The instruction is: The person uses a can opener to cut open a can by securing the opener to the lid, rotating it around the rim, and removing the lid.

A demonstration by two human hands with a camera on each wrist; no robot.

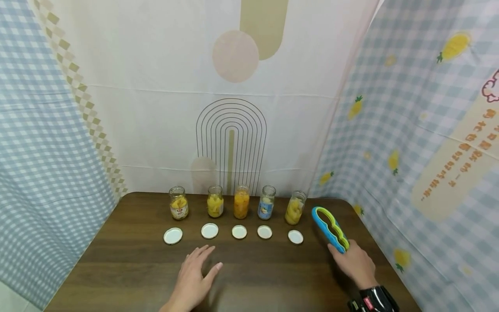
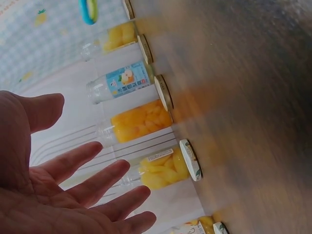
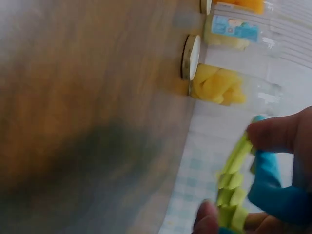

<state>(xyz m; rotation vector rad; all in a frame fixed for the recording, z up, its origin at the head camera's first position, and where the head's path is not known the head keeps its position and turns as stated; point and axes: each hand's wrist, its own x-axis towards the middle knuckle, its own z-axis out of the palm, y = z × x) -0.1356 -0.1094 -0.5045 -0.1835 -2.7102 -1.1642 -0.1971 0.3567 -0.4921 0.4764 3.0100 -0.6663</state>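
Note:
My right hand (image 1: 355, 264) grips one end of a blue and green jar opener (image 1: 330, 229), held over the table's right side. In the right wrist view, thumb and fingers wrap the opener's blue and green body (image 3: 267, 178). My left hand (image 1: 193, 276) hovers over the front of the table with spread fingers, holding nothing. Uncapped glass jars of yellow and orange fruit stand in a row at the back: a far-left jar (image 1: 179, 203), an orange-filled jar (image 1: 241, 203), a blue-labelled jar (image 1: 266, 203) and a far-right jar (image 1: 295, 208) among them. A white lid (image 1: 173, 235) lies before the far-left jar.
More lids, such as a middle lid (image 1: 239, 232) and a right lid (image 1: 295, 237), lie upturned in front of the jars on the brown wooden table (image 1: 128, 260). A white patterned cloth (image 1: 156, 130) hangs behind the table, with checkered cloths at both sides.

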